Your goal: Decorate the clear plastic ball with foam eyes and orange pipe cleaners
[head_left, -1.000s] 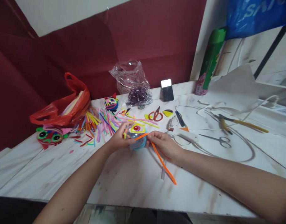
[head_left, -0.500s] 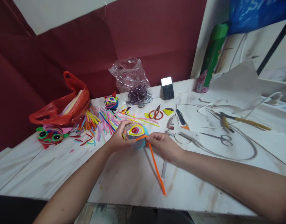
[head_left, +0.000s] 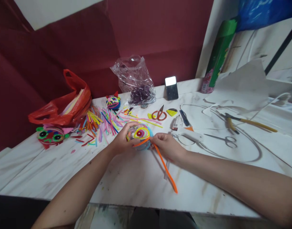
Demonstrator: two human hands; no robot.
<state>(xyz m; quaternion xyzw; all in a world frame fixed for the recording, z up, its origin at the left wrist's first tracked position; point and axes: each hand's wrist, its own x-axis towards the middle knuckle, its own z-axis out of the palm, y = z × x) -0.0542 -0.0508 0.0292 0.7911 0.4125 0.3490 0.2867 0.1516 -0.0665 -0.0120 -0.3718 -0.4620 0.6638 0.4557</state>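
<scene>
My left hand [head_left: 124, 139] is wrapped round the left side of a clear round ornament [head_left: 142, 147], which carries a yellow, pink and red eye shape and blue strands along its right side. An orange pipe cleaner [head_left: 166, 167] lies across the ornament's front below the eye. My right hand [head_left: 163, 144] pinches this strip at the ornament's right edge, and its long free end hangs down toward the table's front. Under the right wrist a glue stick [head_left: 166, 170] is partly hidden. Just right of that hand lies a white glue gun [head_left: 190, 135].
Cut pipe cleaners [head_left: 107, 122] spread behind my left hand, near two decorated faces [head_left: 51, 136] and a red bag [head_left: 62, 109]. Red-handled scissors [head_left: 159, 114], a utility knife [head_left: 184, 117], silver scissors [head_left: 223, 139], pliers [head_left: 250, 123] and a looped cable [head_left: 257, 157] lie around the back and right.
The orange pipe cleaner's free end has swung to the right and slightly up. Its part across the ornament sits lower on the left. Both hands keep their hold.
</scene>
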